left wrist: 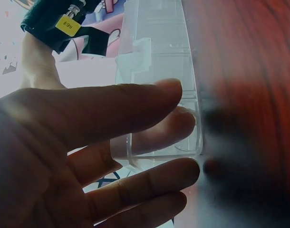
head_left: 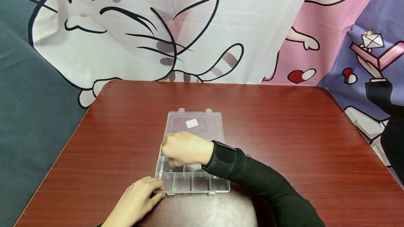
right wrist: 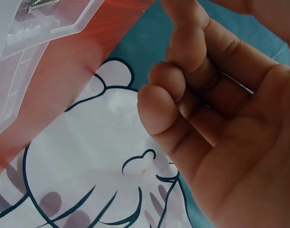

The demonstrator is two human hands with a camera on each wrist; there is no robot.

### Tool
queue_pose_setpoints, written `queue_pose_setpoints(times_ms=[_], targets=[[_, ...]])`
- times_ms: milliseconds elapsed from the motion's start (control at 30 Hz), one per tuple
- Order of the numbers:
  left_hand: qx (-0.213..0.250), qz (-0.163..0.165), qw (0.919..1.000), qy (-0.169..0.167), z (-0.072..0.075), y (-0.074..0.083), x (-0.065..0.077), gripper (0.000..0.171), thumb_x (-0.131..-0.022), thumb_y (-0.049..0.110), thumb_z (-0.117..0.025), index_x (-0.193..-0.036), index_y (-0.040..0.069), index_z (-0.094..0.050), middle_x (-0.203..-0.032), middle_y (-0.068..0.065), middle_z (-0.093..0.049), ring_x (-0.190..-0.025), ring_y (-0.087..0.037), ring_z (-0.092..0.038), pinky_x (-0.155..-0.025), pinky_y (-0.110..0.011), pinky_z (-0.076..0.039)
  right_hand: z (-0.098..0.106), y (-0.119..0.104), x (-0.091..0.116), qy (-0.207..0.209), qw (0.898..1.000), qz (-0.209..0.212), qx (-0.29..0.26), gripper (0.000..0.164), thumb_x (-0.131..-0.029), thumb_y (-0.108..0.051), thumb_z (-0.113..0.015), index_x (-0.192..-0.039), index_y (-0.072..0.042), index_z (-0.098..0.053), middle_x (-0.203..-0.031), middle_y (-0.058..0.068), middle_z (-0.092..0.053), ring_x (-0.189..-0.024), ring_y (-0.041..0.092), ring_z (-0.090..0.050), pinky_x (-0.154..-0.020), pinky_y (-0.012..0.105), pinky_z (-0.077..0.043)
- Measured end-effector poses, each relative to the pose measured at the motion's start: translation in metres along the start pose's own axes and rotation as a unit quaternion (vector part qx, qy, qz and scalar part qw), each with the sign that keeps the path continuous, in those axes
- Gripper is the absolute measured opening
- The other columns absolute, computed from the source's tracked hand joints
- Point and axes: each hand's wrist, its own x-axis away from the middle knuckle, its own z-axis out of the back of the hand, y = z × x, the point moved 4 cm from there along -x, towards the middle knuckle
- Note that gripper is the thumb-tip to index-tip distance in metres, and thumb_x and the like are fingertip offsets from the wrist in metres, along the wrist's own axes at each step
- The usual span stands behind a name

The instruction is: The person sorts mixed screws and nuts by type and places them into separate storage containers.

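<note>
A clear plastic compartment box point(head_left: 200, 185) lies on the table with its hinged lid point(head_left: 212, 126) opened away from me. My left hand point(head_left: 139, 196) holds the box's front left corner; in the left wrist view its thumb is in front of the clear wall, and a finger shows through the plastic. My right hand point(head_left: 186, 149) is over the box's left middle, back of the hand up and fingers curled. The right wrist view cuts off where its thumb and index finger meet, so anything pinched there is hidden. Metal screws point(right wrist: 44, 5) lie in a compartment.
The box stands on a reddish-brown wooden table point(head_left: 284, 129) with rounded far corners. A white label point(head_left: 192, 123) sits on the lid. Behind the table hangs a cloth point(head_left: 252, 16) printed with a cartoon cat. Dark shiny material point(head_left: 202, 209) is in front of the box.
</note>
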Motion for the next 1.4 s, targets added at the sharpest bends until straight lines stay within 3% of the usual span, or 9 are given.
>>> queue_pose_setpoints(times_ms=[500, 1000, 1400], targets=[[-0.001, 0.002, 1.0, 0.002, 0.001, 0.001, -0.001, 0.031, -0.061, 0.008, -0.078, -0.071, 0.026, -0.055, -0.072, 0.018, -0.053, -0.066, -0.002, -0.05, -0.053, -0.024, -0.04, 0.002, 0.009, 0.01, 0.005, 1.0, -0.011, -0.002, 0.01, -0.075, -0.026, -0.067, -0.07, -0.018, -0.063, -0.078, -0.006, -0.055, -0.078, 0.012, -0.052, -0.062, 0.025, -0.045], [-0.002, 0.001, 1.0, -0.003, -0.001, 0.001, -0.001, 0.032, -0.062, 0.008, -0.078, -0.07, 0.026, -0.053, -0.073, 0.017, -0.053, -0.067, -0.004, -0.051, -0.055, -0.025, -0.041, -0.006, 0.035, 0.059, 0.054, 0.997, -0.043, -0.023, 0.011, -0.072, -0.016, -0.065, -0.064, -0.016, -0.059, -0.066, -0.006, -0.044, -0.071, 0.014, -0.05, -0.057, 0.024, -0.042], [0.002, 0.035, 0.9992, -0.016, -0.001, 0.002, -0.001, 0.036, -0.062, 0.01, -0.077, -0.066, 0.029, -0.048, -0.071, 0.021, -0.044, -0.065, 0.002, -0.042, -0.051, -0.023, -0.038, -0.006, 0.052, 0.1, 0.078, 0.992, -0.096, -0.037, 0.016, -0.072, -0.021, -0.069, -0.064, -0.015, -0.056, -0.066, -0.005, -0.044, -0.07, 0.014, -0.048, -0.058, 0.026, -0.045]])
